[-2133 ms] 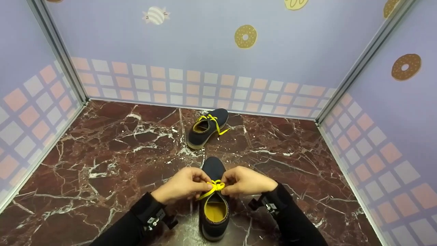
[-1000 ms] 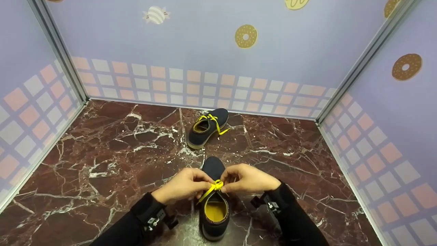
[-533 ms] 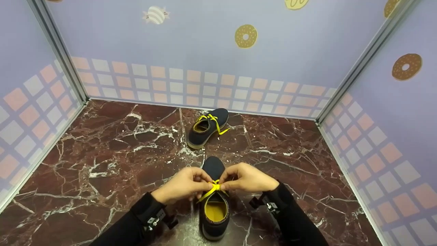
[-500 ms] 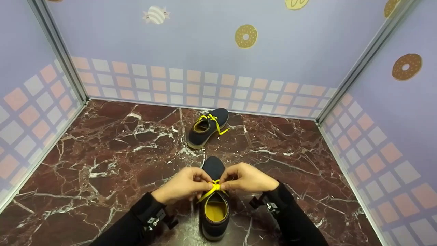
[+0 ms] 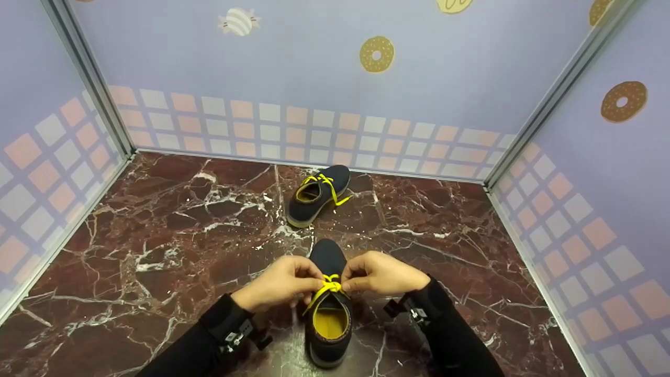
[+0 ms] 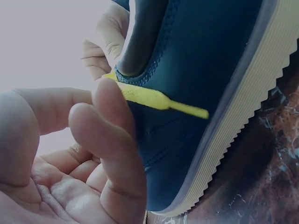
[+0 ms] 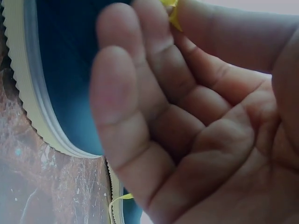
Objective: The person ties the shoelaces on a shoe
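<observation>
A dark navy shoe [image 5: 327, 254] with a yellow insole stands upright on the floor, toe pointing away from me. Its yellow shoelace [image 5: 332, 287] is looped and crossed in a knot above the opening. From the left, my left hand [image 5: 280, 284] pinches the lace between thumb and index finger. A flat lace end [image 6: 145, 96] hangs down the shoe's side in the left wrist view. On the other side, my right hand [image 5: 384, 275] pinches the lace at the knot's right. In the right wrist view, a bit of lace [image 7: 175, 17] shows by the thumb tip; the other fingers are bent.
A matching navy shoe [image 5: 341, 180] lies farther off, angled to the right, its yellow laces tied and one end trailing. Around stands a lilac wall [image 5: 314, 57] with printed sweets and checks. The floor [image 5: 178, 251] is red-brown marble.
The right hand came in against the left at the knot, then drew slightly to the right. The yellow loops at the knot changed shape. Both shoes stayed in place.
</observation>
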Available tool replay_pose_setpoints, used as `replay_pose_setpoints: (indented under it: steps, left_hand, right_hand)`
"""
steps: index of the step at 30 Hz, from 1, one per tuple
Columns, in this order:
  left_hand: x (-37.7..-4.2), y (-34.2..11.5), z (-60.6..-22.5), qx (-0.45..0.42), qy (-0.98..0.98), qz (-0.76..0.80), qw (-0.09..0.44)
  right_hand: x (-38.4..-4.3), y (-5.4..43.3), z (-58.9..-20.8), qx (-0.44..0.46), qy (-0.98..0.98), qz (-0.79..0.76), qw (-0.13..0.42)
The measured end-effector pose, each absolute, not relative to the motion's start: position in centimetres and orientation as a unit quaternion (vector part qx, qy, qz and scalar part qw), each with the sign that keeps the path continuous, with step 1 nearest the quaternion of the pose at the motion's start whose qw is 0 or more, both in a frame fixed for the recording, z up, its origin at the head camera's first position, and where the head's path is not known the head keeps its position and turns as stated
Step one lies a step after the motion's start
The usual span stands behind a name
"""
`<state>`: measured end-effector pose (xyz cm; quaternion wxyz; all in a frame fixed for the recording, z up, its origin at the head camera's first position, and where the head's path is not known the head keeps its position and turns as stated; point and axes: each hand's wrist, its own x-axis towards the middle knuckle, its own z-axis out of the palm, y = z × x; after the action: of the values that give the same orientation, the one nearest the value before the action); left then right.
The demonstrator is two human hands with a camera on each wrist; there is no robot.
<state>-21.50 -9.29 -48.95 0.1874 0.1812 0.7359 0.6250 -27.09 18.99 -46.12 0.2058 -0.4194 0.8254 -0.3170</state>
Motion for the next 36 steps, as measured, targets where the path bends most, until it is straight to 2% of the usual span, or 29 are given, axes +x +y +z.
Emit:
replay_pose_setpoints:
  steps: [25,36]
  left_hand:
    - [-21.76,-10.19,-48.52,0.186,0.772,0.581,0.177]
    - [-21.49,-10.21,-48.44,0.200,0.778,0.565,0.190]
  right_hand:
    - [-27.35,19.61,-46.00,-0.391,0.818,-0.311,0.285]
    - [-27.50,19.36,-46.28,-0.403,0.821,-0.331,0.235]
